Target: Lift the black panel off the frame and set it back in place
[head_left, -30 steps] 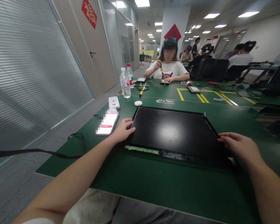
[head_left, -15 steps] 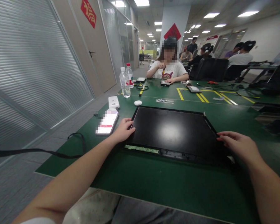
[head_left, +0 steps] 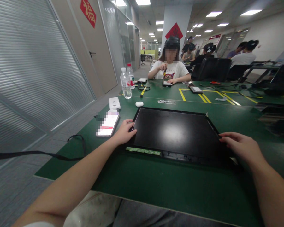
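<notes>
A black LCD screen panel (head_left: 156,129) in a thin dark frame lies face up in front of me. Along its near edge runs a narrow green circuit board (head_left: 143,151). My left hand (head_left: 125,133) grips the panel's left side, thumb over the top face and fingers at the edge. At the opposite side, my right hand (head_left: 243,145) pinches the right edge between thumb and fingertips. The undersides of both grips are hidden. Just left of my left hand lies a phone (head_left: 108,124) with its screen lit.
Beyond the phone sit a white power bank (head_left: 114,103) and a white earbud case (head_left: 139,104). Two bottles (head_left: 126,83) stand farther back on the green table (head_left: 156,183). Across from me a person (head_left: 171,69) works on a small device. Dark flat parts (head_left: 278,118) lie at right.
Both hands keep their hold on the panel, which has not visibly moved on the table. The whole view has shifted very slightly. The person opposite has moved their raised hand a little.
</notes>
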Available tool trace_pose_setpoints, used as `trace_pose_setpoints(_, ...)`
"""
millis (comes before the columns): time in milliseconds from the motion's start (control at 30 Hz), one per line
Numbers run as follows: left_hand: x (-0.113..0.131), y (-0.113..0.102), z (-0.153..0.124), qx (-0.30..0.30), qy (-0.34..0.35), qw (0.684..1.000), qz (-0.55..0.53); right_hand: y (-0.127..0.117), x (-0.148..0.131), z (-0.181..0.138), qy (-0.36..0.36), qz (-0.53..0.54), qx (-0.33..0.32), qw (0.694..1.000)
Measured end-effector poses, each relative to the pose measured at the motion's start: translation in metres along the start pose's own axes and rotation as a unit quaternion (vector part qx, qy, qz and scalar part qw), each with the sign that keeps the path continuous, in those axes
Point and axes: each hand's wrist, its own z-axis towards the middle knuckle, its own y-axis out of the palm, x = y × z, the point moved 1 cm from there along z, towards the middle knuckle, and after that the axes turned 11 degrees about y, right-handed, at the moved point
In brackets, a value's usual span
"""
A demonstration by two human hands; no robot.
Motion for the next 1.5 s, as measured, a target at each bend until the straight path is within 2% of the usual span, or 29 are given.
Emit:
trace_pose_setpoints(267,-0.002,0.003,0.000,-0.004,0.022,0.999,0.023,0.001,0.001,0.002,-0.023,-0.017,0.017,0.999)
trace_pose_setpoints(833,0.002,0.003,-0.003,-0.012,0.021,0.999,0.029,0.000,0.002,0.000,0.028,0.028,-0.011,0.999)
trace_pose_setpoints(1033,0.014,-0.010,-0.009,-0.056,0.072,0.996,0.025,0.001,-0.001,-0.005,0.059,0.050,-0.017,0.997)
trace_pose_setpoints(1233,0.021,-0.025,-0.013,-0.111,0.145,0.983,0.006,0.001,0.002,-0.003,0.029,0.062,-0.004,0.998)
trace_pose_setpoints(1500,0.033,-0.032,-0.013,-0.165,0.183,0.969,-0.034,-0.001,-0.003,-0.007,0.040,0.052,0.001,0.998)
